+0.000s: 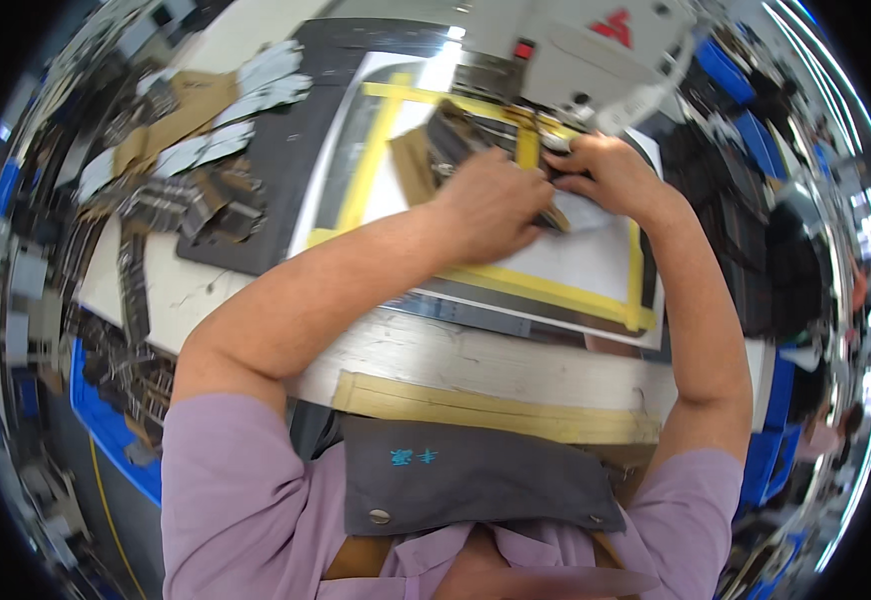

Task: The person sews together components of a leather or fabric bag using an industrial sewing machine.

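Note:
Under the sewing machine head, a folded piece of tan and dark fabric lies on a white sheet edged with yellow tape. My left hand is closed on this piece, its fingers curled and slightly blurred. A tan edge sticks out beyond the fingertips. Close by on the right, my right hand has bent fingers near the needle area, by a yellow upright part. Whatever its fingertips pinch is hidden. Below that hand lies a pale, thin piece.
Tan and pale-grey cut pieces lie heaped on the table's left, with dark strips hanging over its edge. A blue bin stands lower left. Dark pieces are stacked right. A yellowish strip runs along the front edge.

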`<control>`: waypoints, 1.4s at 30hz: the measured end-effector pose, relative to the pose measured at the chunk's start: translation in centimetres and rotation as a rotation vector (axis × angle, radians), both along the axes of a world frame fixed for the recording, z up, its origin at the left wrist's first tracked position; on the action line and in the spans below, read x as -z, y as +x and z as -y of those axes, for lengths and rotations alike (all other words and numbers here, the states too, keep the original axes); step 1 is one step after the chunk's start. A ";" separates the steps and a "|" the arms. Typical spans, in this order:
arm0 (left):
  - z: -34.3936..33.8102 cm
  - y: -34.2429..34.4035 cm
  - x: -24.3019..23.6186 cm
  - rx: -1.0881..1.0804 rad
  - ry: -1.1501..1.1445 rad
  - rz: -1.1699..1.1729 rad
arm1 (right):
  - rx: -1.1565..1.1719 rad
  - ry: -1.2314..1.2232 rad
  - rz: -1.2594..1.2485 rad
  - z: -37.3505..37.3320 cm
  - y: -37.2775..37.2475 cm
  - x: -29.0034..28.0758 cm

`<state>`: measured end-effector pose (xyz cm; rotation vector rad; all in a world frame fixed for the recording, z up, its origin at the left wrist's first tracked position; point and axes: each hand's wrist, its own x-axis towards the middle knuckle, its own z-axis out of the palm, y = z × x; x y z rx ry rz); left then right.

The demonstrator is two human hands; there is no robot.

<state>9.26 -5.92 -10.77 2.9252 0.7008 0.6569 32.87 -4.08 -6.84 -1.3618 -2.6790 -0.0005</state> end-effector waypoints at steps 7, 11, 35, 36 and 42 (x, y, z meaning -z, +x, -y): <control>0.1 1.1 0.7 -0.005 0.036 -0.036 | 0.072 -0.061 -0.018 1.8 -0.9 -1.5; 0.1 0.8 1.0 -0.010 0.078 -0.026 | 0.106 -0.109 -0.061 2.0 -2.0 -1.7; -16.2 -25.9 -1.7 -1.161 -0.135 -0.256 | 0.268 -0.187 -0.197 -4.4 2.0 0.9; -16.7 -27.1 -1.3 -1.165 -0.134 -0.254 | 0.253 -0.220 -0.223 -4.3 1.7 0.6; -18.0 -31.8 -0.9 -1.008 -0.042 0.271 | 0.314 -0.224 -0.155 -3.8 0.7 -0.3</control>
